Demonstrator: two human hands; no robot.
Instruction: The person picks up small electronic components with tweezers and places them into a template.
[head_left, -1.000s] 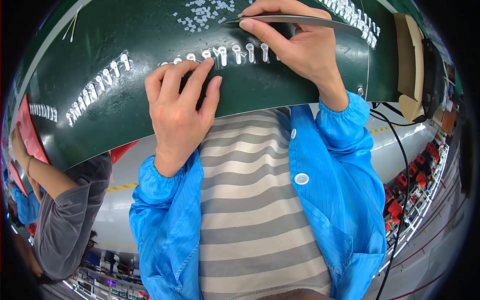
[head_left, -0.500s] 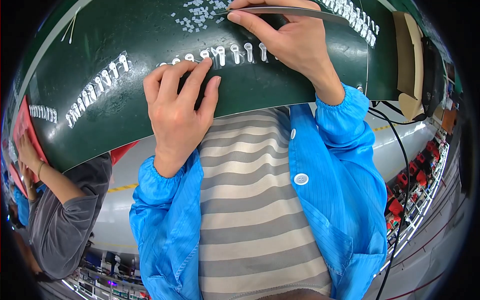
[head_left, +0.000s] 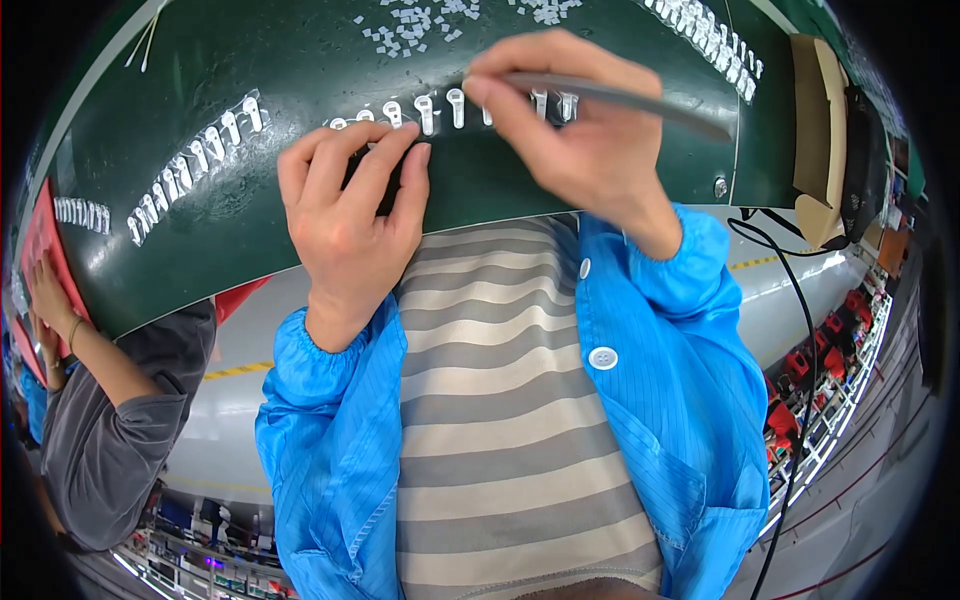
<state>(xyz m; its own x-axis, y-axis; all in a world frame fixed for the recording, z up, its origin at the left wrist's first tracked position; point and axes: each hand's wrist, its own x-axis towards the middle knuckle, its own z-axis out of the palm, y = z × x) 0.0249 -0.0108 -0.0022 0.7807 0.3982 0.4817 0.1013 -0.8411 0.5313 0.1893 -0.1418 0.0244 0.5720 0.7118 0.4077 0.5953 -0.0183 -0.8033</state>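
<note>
A curved row of small white key-shaped parts (head_left: 457,108) on clear film runs across the green table in front of me. My left hand (head_left: 350,225) rests at the row's left portion, fingers bent and spread, the index fingertip touching the film beside one part. Pinched in my right hand (head_left: 590,140) is a pair of grey tweezers (head_left: 640,95), blurred by motion. That hand is over the row's right half and covers some parts. The tweezers' tips are hidden, so I cannot tell whether they hold anything. Beyond lie scattered small pale squares (head_left: 405,40).
Similar white parts lie in a strip (head_left: 195,160) at left and in rows (head_left: 705,45) at far right. Cotton swabs (head_left: 150,40) are at upper left. An open cardboard box (head_left: 818,130) stands at the right edge. Another person's arm (head_left: 105,355) reaches over a red surface (head_left: 50,265) at left.
My right hand with the tweezers has come nearer, from the pale squares to the row of white parts. The row has shifted slightly left, and my left hand with it.
</note>
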